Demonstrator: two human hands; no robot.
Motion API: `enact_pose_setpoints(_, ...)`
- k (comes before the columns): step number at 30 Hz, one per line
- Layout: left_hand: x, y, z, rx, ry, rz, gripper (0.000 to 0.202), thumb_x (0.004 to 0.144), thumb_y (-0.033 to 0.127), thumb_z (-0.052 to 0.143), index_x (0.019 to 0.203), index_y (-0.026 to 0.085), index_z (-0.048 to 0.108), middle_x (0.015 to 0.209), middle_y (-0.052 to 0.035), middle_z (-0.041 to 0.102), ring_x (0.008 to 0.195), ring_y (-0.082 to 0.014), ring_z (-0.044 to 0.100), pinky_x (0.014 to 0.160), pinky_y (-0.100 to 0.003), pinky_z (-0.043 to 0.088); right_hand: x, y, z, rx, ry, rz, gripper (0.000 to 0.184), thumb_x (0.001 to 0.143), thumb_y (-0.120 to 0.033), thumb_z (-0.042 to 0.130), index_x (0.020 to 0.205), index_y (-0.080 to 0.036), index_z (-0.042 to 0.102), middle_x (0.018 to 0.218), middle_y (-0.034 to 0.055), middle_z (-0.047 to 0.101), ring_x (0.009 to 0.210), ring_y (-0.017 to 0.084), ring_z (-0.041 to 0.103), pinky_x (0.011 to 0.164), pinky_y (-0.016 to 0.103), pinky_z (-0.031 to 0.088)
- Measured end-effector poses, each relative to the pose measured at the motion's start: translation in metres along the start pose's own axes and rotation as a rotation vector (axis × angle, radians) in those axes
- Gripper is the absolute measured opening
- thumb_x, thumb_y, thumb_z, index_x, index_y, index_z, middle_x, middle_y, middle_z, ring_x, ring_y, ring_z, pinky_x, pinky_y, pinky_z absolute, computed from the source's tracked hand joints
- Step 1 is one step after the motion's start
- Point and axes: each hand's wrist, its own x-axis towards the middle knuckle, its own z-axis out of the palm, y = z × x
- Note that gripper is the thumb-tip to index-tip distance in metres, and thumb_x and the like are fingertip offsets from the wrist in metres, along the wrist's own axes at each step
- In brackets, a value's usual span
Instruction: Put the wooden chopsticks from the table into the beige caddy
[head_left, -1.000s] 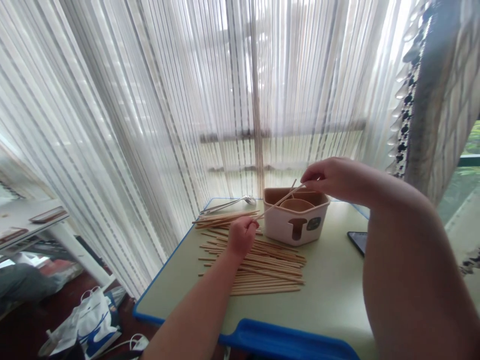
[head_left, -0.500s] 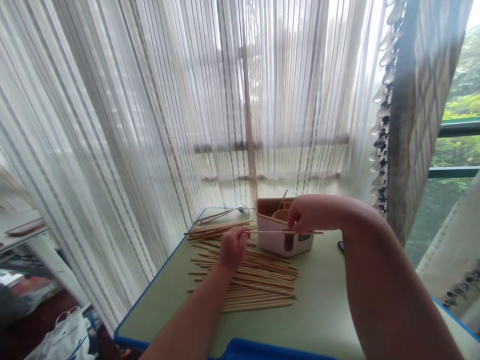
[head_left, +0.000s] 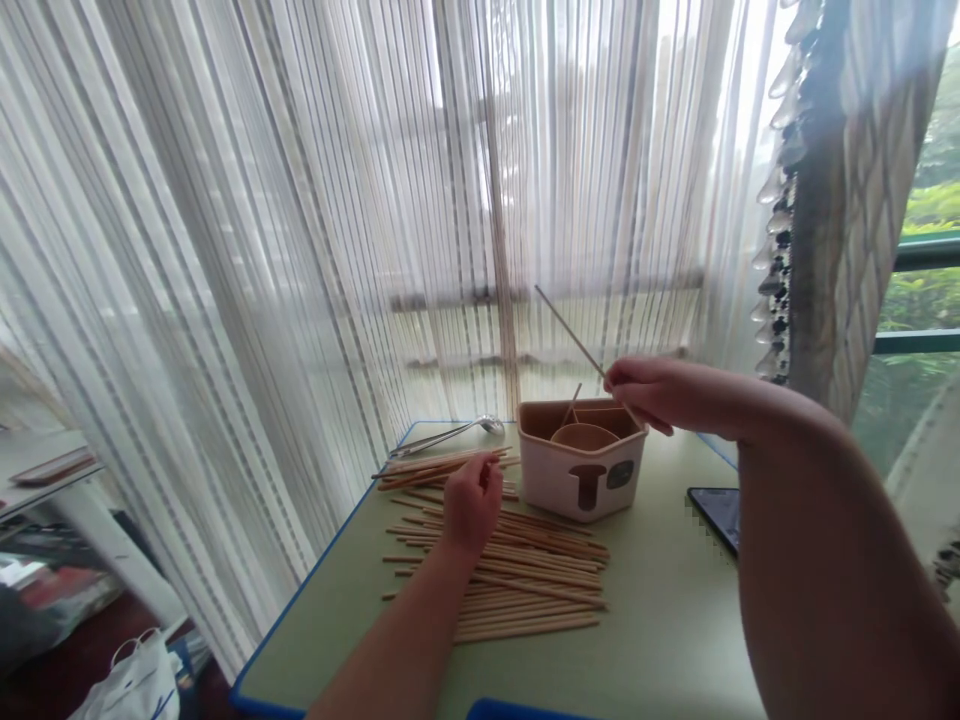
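My right hand [head_left: 637,388] is closed on a single wooden chopstick [head_left: 568,332], raised over the right side of a utensil holder [head_left: 547,478]. The chopstick slants, its thin upper end pointing up and left. Inside the holder, which is white outside and brown inside, a round brown divider [head_left: 585,436] shows, and one thin stick [head_left: 573,400] leans out. My left hand [head_left: 472,503], its fingers curled, is over the loose chopsticks [head_left: 536,570] to the left of the holder. Whatever those fingers may hold is hidden.
A metal ladle [head_left: 491,424] lies at the table's back left, behind a small bundle of chopsticks [head_left: 424,470]. A dark phone [head_left: 716,515] is on the right, partly behind my forearm. Sheer curtains [head_left: 450,200] hang behind the blue-edged table [head_left: 337,620].
My right hand has lifted the chopstick up and right, away from my left hand, and tilted it from level to slanting. The holder's front and the phone now show more fully.
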Motion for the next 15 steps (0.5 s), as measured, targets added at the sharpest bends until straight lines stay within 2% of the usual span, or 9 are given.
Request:
enact_pose_setpoints(2,-0.001,0.001,0.000,0.028,-0.025,0.020,0.019,0.083,0.025,0.044,0.084,0.018,0.063,0.063,0.0004,0.059,0.057,-0.0116,0.052,0.060,-0.022,0.039,0.007,-0.009,0.006,0.107,0.025,-0.005,0.016,0.081,-0.024,0.044,0.083,-0.016,0.057,0.059,0.0030,0.058,0.049,0.011,0.051,0.050,0.022,0.040)
enact_pose_setpoints(6,-0.001,0.002,-0.001,0.049,-0.038,0.027,0.020,0.083,0.024,0.045,0.080,0.018,0.063,0.064,-0.0004,0.061,0.059,-0.0123,0.054,0.061,-0.022,0.039,0.030,-0.016,0.025,0.306,0.082,-0.016,0.010,0.081,-0.020,0.045,0.079,-0.017,0.054,0.067,0.0043,0.063,0.056,0.011,0.059,0.054,0.021,0.046)
enact_pose_setpoints(11,0.000,0.002,-0.002,0.062,-0.030,0.028,0.020,0.082,0.024,0.045,0.078,0.019,0.064,0.061,0.0001,0.060,0.057,-0.0123,0.053,0.059,-0.022,0.038,0.058,-0.002,0.045,0.427,0.093,-0.014,0.005,0.079,-0.017,0.047,0.077,-0.016,0.052,0.072,0.0067,0.066,0.063,0.013,0.063,0.058,0.021,0.050)
enact_pose_setpoints(15,0.000,0.001,-0.001,0.071,-0.033,0.030,0.020,0.082,0.024,0.045,0.077,0.019,0.064,0.061,0.0002,0.060,0.057,-0.0122,0.053,0.058,-0.022,0.038,0.065,0.007,0.052,0.419,0.018,0.042,0.007,0.076,-0.020,0.051,0.073,-0.016,0.056,0.073,0.0063,0.067,0.064,0.014,0.063,0.057,0.021,0.050)
